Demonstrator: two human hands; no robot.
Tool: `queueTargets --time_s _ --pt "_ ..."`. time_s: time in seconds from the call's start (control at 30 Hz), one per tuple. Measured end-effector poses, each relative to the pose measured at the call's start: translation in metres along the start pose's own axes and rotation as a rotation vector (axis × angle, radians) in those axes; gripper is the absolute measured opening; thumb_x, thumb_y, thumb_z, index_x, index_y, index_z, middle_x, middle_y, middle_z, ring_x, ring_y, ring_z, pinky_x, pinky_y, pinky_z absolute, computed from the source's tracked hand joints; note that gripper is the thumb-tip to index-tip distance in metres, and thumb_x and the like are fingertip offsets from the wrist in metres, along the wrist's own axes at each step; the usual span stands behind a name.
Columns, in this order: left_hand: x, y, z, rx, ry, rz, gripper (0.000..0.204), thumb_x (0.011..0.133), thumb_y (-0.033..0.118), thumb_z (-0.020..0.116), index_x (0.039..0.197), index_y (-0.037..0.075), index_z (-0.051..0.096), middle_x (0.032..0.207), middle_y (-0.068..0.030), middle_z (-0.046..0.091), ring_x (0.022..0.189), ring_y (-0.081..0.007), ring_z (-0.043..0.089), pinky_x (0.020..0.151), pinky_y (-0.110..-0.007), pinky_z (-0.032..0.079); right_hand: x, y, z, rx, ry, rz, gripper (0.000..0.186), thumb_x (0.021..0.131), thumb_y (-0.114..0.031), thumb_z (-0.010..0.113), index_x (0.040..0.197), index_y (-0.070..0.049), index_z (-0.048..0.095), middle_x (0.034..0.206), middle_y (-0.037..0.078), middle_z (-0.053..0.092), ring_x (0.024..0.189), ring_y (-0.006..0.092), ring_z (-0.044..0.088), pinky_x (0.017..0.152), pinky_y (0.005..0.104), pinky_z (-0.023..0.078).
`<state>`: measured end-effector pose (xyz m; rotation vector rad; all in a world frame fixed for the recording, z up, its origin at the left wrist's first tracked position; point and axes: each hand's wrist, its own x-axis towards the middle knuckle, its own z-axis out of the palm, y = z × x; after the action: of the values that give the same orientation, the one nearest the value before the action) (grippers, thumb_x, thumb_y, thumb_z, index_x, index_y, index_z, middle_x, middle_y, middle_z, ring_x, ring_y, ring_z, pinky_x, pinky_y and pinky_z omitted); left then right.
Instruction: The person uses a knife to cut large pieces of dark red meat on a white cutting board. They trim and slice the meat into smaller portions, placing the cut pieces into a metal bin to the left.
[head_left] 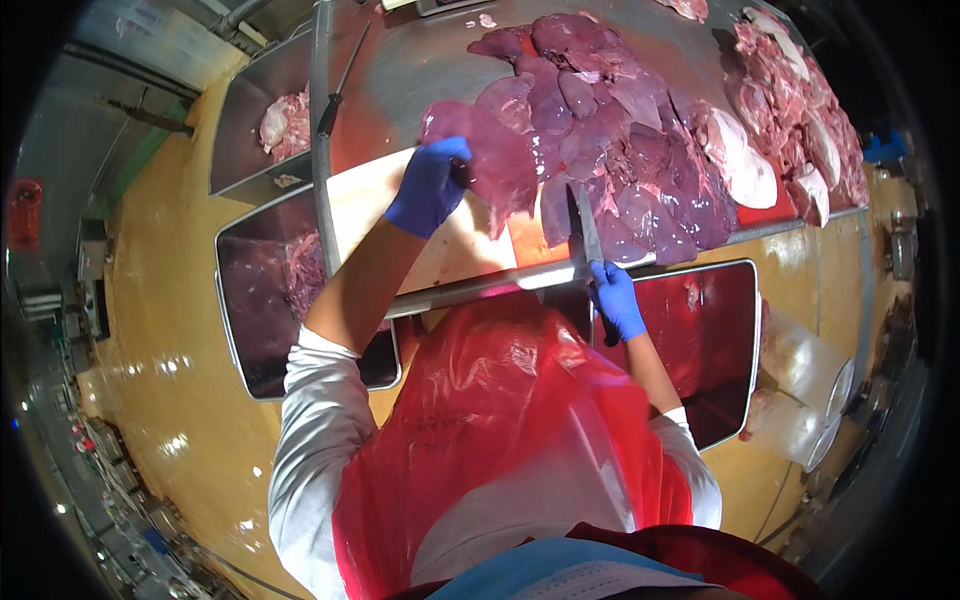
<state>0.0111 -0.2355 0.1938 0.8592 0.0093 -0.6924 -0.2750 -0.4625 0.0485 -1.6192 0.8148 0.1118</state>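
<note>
Head view: the left hand, in a blue glove, is at 11 o'clock. Its fingers look closed on the side of a floppy piece of liver at 12 o'clock, holding it partly over the white board. The right hand, at 3 o'clock, is wrapped around the handle of a knife. The blade points up toward 12 o'clock, close to the big heap of liver.

It looks like much of the work is left. The heap is at 1 o'clock on the metal bench, and it is big, shiny and wet. More pink meat lies at 2 o'clock, past the heap.

Some sorting seems done. The tub at 9 o'clock has dark red bits in it, and the bin at 10 o'clock has pink lumps. The tub at 3 o'clock shows a few small scraps. I cannot tell if the held piece has been cut yet. A long thin rod lies at 11 o'clock, and no hand is on it.
</note>
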Motion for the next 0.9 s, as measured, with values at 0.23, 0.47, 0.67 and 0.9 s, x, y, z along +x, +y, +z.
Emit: queueTargets --time_s 0.23,0.47,0.67,0.9 --pt "0.056 -0.063 -0.302 0.233 0.273 0.226 0.009 0.087 0.006 0.058 0.092 0.006 0.065 0.080 -0.0026 0.060 0.075 -0.0144 0.060 0.069 -0.029 0.053 -0.006 -0.023 0.024 -0.375 -0.097 -0.184 0.033 0.099 -0.012 0.061 0.129 0.001 0.054 0.072 0.011 0.062 0.060 0.0183 0.059 0.057 0.0346 0.050" --pt "-0.018 -0.014 -0.306 0.609 0.603 0.343 0.024 0.090 0.028 0.070 0.099 0.006 0.068 0.081 0.0001 0.064 0.065 -0.0117 0.060 0.061 -0.032 0.053 -0.006 -0.092 0.084 -0.825 -0.325 -0.467 0.080 0.093 -0.004 0.056 0.163 -0.018 0.020 0.077 0.025 0.063 0.070 0.0392 0.065 0.071 0.0464 0.051" --pt "-0.049 -0.010 -0.302 1.177 0.538 0.383 0.045 0.071 0.035 0.083 0.093 -0.002 0.073 0.082 -0.0156 0.073 0.068 -0.0233 0.070 0.067 -0.035 0.056 0.037 -0.161 0.189 -1.122 -0.478 -0.730 0.085 0.084 -0.003 0.057 0.161 -0.015 0.023 0.099 0.030 0.068 0.085 0.0449 0.069 0.076 0.0539 0.055" --pt "-0.025 -0.028 -0.311 1.431 0.696 0.422 0.047 0.066 0.043 0.081 0.089 0.003 0.078 0.083 -0.0182 0.074 0.079 -0.0341 0.073 0.075 -0.039 0.059 0.090 -0.221 0.333 -1.323 -0.514 -0.714 0.075 0.090 -0.011 0.053 0.160 -0.013 0.025 0.112 0.025 0.069 0.100 0.0412 0.070 0.085 0.0510 0.056"
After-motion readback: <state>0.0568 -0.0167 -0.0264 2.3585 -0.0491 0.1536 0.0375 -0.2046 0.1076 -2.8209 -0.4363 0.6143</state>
